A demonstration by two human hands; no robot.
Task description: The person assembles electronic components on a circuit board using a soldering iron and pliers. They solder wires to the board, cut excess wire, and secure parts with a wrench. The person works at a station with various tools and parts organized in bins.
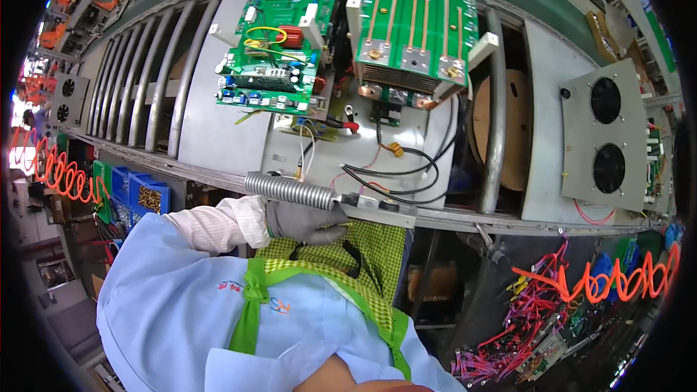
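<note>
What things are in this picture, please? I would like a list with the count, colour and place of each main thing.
circuit boards: two large, green, top centre
metal panel: one, grey, beneath the boards
cables: several, black, on the panel's right part
coil: one, silver, at the panel's near edge
rollers: several, grey, left and right of centre
fans: four, black, two far right, two far left
hoses: two, orange, coiled, left and right
bins: at least two, blue, left
wires: many, mostly pink, lower right
apron: one, green-yellow checked, lower centre
left hand: one, grey glove, just below the coil, grip unclear
right hand: not in view
</note>
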